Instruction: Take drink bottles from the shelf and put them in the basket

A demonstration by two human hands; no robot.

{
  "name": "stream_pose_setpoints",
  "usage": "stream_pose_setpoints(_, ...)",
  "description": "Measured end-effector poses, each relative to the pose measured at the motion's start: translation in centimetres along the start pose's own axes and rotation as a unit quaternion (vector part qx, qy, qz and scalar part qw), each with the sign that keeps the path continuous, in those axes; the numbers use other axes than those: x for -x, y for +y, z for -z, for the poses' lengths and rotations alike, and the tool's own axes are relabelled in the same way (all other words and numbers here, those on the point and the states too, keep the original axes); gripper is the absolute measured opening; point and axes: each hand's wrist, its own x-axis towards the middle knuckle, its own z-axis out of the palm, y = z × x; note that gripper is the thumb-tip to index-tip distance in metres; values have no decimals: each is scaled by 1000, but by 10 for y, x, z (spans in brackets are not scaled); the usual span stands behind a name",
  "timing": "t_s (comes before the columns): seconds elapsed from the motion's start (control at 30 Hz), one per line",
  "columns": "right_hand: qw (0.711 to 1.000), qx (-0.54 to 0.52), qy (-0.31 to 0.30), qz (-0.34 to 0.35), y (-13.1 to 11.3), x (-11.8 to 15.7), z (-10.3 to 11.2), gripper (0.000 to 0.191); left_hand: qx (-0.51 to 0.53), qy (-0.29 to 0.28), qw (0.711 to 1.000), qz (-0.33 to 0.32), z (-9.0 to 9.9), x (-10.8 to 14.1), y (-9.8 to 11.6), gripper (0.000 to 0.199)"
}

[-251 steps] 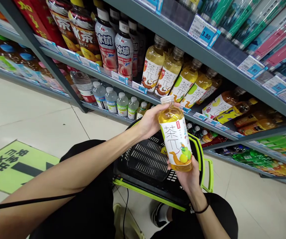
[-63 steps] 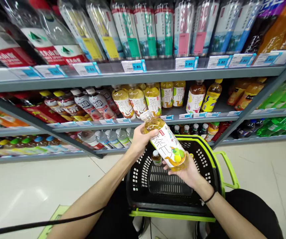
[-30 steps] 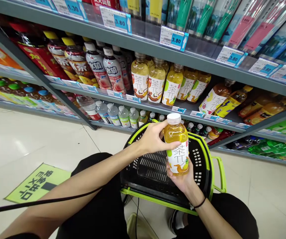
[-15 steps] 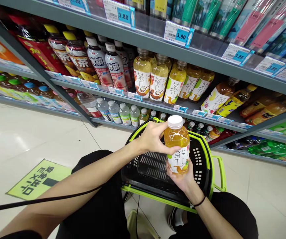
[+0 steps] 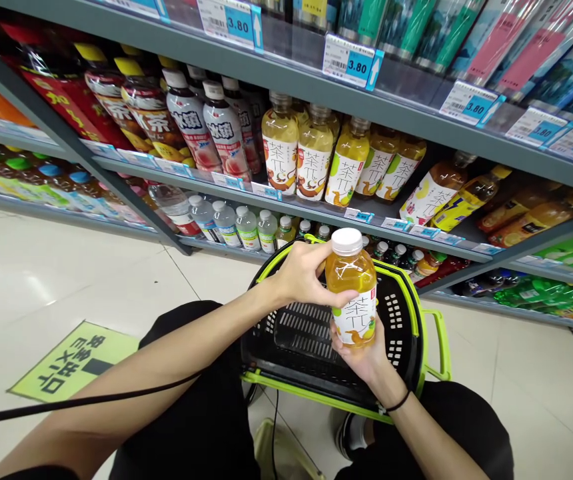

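Note:
An amber tea bottle [image 5: 352, 283] with a white cap and a white label stands nearly upright between my two hands. My left hand [image 5: 306, 270] grips its upper left side, thumb across the front above the label. Round the lower part and base, my right hand [image 5: 364, 357] supports it from below; some of its fingers are hidden behind the bottle. Directly beneath is a black shopping basket [image 5: 266, 363] with lime-green trim, its slatted bottom showing and no goods visible in it.
In front runs a grey store shelf [image 5: 246, 80] with price tags. Similar tea bottles [image 5: 311, 153] stand on the middle level, beside peach-labelled bottles [image 5: 224, 127]. Small bottles [image 5: 246, 227] line the lowest level. A yellow-green floor sign [image 5: 74, 360] lies left, and a black cord [image 5: 91, 402] crosses my left arm.
The camera view has shifted slightly, so the shelf and bottles sit a little farther left. Both hands keep the same hold on the tea bottle.

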Motion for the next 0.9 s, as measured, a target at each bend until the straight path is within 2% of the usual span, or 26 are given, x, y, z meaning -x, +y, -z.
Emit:
stream_pose_setpoints(0.3,1000,0,3,0,2,0,4,58,-2,9,1000,-9,2,-4,5,55)
stream_pose_setpoints(0.9,1000,-1,13,-4,2,-1,7,54,-7,10,1000,-8,1,-5,5,59)
